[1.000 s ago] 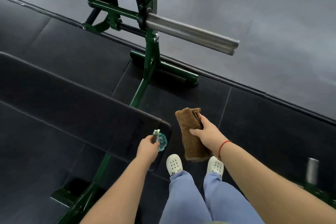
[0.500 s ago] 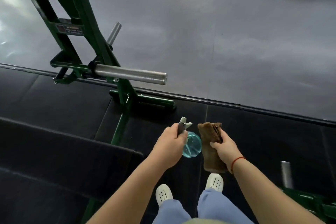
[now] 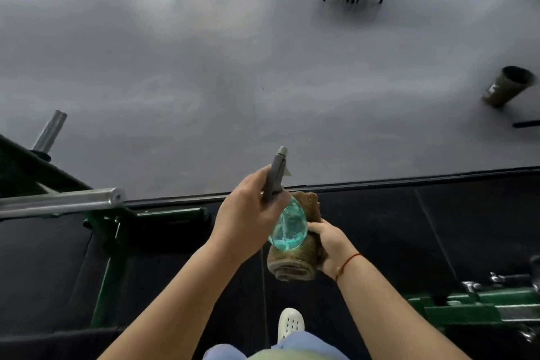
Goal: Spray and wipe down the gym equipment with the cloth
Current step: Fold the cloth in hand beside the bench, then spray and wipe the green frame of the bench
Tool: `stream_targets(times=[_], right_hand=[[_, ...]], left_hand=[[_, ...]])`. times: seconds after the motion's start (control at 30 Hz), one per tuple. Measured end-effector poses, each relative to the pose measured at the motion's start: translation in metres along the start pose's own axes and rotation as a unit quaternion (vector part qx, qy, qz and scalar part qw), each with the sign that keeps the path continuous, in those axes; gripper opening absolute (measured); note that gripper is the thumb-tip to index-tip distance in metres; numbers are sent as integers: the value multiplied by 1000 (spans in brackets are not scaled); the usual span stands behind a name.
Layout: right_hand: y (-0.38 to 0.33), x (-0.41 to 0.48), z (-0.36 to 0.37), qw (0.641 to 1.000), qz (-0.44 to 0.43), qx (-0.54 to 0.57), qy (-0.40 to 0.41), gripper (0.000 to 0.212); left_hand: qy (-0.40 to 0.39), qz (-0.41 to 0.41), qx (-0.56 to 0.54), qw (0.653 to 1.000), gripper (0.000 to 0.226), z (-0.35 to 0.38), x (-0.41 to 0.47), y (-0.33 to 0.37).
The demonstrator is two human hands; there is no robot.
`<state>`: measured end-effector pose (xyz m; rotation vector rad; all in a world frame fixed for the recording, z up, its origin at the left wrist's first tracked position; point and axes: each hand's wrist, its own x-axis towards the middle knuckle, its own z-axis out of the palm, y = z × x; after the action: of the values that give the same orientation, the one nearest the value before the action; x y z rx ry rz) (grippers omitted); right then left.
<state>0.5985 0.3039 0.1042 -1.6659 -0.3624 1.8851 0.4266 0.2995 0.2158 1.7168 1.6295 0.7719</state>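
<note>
**A:** Whereabouts, the spray bottle (image 3: 287, 226)?

**B:** Centre of the frame, just below the middle. Clasped in the left hand (image 3: 248, 213) round the grey trigger head, nozzle tipped up and away, clear teal belly hanging down in front of the cloth (image 3: 295, 264).

**A:** And the cloth?

**B:** Directly behind and under the bottle. Rolled into a thick brown wad, clenched in the right hand (image 3: 328, 242) from the right side.

**A:** Likely to handle how?

**B:** Bottle first: probably light, thin stiff plastic, smooth and maybe slick if wet. Liquid level hard to read. Best held at the neck, with one finger free for the trigger; can't tell whether on the trigger now. Cloth: soft, limp, grippy pile. Better partly unrolled for a flat wiping face, then pressed under the palm.

**A:** Aimed at anything?

**B:** Not obviously. Pointed toward grey floor (image 3: 233, 82). Nearest targets: steel bar (image 3: 61, 202) at the left edge on the green frame (image 3: 112, 242), more green equipment (image 3: 482, 305) at lower right.
</note>
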Motion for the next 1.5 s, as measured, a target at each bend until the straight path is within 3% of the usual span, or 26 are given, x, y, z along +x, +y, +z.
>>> stream_targets(times=[0.1,0.2,0.47,0.57,0.7,0.87,1.0,1.17,1.37,1.5], right_hand=[[-19,-1,-27,999,-23,46,13,24],[-35,-7,-48,996,-50,64,22,23],[-58,1,-87,989,-83,95,74,25],[-65,10,-92,982,-89,130,107,27],[-76,35,-89,966,-92,181,162,33],[-85,52,-86,930,-94,255,249,32],[-80,59,-89,882,-106,312,337,37],[-43,42,-106,771,-104,432,455,43],[15,21,-118,645,-70,551,524,39],[56,26,-117,606,-38,583,540,32]], left_hand=[[-31,88,-1,996,58,26,18,23],[-23,159,8,987,63,49,37,42],[-38,197,-30,979,48,102,90,77],[-138,125,-107,977,35,120,116,81],[-283,71,-173,941,37,142,164,73],[-390,98,-163,901,7,167,220,63],[-480,96,-156,858,10,187,248,61],[-592,117,-64,795,30,212,263,58],[-645,173,134,733,18,246,257,31],[-655,202,207,698,8,273,236,8]])
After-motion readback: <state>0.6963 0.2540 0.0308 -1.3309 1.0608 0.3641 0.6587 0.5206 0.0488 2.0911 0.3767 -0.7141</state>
